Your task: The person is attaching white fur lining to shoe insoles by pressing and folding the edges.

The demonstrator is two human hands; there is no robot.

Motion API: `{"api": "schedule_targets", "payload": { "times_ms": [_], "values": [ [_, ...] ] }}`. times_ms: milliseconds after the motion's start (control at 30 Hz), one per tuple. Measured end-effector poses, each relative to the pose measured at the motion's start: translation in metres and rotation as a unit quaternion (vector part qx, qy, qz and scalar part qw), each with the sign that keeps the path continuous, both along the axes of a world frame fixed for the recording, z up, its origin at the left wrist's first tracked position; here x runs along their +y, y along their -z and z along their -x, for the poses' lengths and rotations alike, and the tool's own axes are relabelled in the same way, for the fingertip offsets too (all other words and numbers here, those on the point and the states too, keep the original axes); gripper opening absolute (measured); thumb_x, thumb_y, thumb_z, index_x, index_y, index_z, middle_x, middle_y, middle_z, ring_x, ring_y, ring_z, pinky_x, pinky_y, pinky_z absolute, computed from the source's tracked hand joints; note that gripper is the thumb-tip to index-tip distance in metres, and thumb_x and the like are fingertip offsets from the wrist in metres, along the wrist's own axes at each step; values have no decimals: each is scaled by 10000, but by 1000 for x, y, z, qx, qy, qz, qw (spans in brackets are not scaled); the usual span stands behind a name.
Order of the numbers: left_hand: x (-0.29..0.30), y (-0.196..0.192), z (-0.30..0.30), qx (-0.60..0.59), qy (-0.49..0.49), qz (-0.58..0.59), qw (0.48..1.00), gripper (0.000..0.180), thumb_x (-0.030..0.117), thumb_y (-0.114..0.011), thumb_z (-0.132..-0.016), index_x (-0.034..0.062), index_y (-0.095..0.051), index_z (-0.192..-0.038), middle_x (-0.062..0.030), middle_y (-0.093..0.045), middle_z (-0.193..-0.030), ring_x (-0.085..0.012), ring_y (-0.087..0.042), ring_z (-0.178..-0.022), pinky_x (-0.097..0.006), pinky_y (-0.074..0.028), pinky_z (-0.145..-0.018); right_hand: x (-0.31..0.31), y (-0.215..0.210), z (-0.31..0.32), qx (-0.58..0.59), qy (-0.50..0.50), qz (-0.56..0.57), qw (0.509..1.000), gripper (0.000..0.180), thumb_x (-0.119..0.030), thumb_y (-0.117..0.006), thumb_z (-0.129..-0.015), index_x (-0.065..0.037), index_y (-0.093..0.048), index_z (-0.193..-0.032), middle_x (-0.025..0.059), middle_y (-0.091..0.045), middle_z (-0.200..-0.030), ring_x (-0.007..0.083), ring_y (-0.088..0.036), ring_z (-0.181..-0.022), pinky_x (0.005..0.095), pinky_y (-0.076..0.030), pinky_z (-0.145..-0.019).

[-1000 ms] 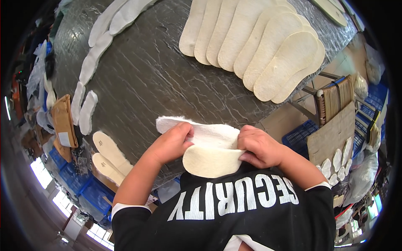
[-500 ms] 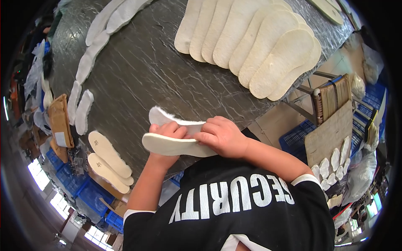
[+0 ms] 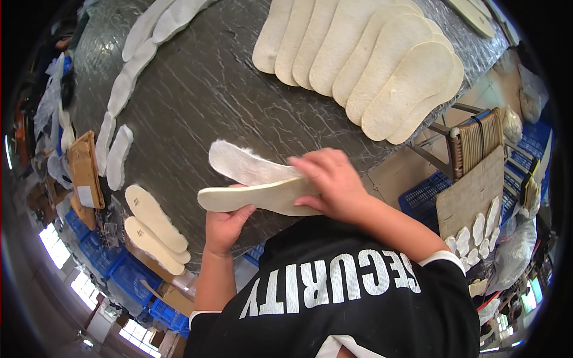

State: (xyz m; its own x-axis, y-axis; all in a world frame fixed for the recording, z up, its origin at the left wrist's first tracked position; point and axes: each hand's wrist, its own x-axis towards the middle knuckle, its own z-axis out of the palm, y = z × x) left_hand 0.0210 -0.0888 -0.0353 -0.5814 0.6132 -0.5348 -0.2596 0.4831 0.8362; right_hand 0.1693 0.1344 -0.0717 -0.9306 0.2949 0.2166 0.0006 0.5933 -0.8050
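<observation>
Two insoles are between my hands above the near edge of the table. The near one, a cream insole (image 3: 259,197), is smooth-faced with a pale rim. Behind it, a white fleecy insole (image 3: 248,164) angles away to the far left. My left hand (image 3: 225,228) grips the near insole's left part from below, thumb on its face and fingers mostly hidden behind. At the right end, my right hand (image 3: 334,185) closes around both insoles, its thumb on the near one and its fingers over the upper side. How their right ends meet is hidden by this hand.
A fanned row of cream insoles (image 3: 412,83) lies on the dark marbled table (image 3: 197,89) at the far right. White fleecy insoles (image 3: 132,77) line the left side. Two marked insoles (image 3: 155,218) sit at near left. A rattan-backed chair (image 3: 477,143) stands right, beside a blue crate (image 3: 425,194).
My left hand has slid down to the near insole's lower edge, its fingers now behind it. My right hand has moved up and right. The fleecy insole shows more of its face.
</observation>
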Motion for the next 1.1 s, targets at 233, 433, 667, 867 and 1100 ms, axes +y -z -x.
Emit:
{"api": "schedule_targets", "payload": {
  "times_ms": [233, 433, 667, 867, 1100],
  "values": [
    [0, 25, -11, -72, -104, -122, 984, 371, -28, -716, -821, 2, -620, -1178, -97, -667, -1137, -173, -626, -1038, -322, -473, -951, -9, -5, -52, -208, 103, 114, 966, 610, -204, -810, -685, -69, -526, -1207, 93, -630, -964, 293, -613, -883, 385, -511, -771],
    [23, 31, -21, -128, -159, -133, 970, 384, -89, -689, -806, -14, -611, -1174, -118, -666, -1142, -199, -637, -1048, -339, -483, -957, -6, -2, -48, -170, 103, 138, 970, 528, -79, -762, -722, -74, -531, -1196, 84, -636, -897, 270, -624, -828, 375, -517, -739],
    [18, 31, -19, -132, -131, -155, 970, 297, -103, -684, -798, -30, -649, -1084, -122, -701, -1021, -190, -665, -952, -318, -518, -878, 18, -18, -29, -266, 11, 320, 909, 606, -102, -803, -702, 5, -555, -1245, 119, -614, -860, 261, -610, -791, 355, -505, -734],
    [22, 32, -15, -151, -139, -157, 966, 381, -98, -671, -808, -34, -587, -1173, -132, -680, -1081, -207, -648, -1009, -335, -493, -927, 17, -10, -23, -307, -49, 523, 793, 618, -92, -811, -724, 38, -548, -1267, 118, -668, -1044, 155, -631, -916, 295, -498, -797],
    [31, 29, -14, -141, -141, -126, 972, 467, -68, -649, -833, -6, -498, -1270, -153, -620, -1203, -245, -610, -1108, -394, -488, -971, 5, 1, -27, -240, -6, 675, 697, 640, 26, -767, -751, 58, -486, -1325, 114, -648, -1139, 138, -606, -1025, 273, -474, -910]
  ]
}}
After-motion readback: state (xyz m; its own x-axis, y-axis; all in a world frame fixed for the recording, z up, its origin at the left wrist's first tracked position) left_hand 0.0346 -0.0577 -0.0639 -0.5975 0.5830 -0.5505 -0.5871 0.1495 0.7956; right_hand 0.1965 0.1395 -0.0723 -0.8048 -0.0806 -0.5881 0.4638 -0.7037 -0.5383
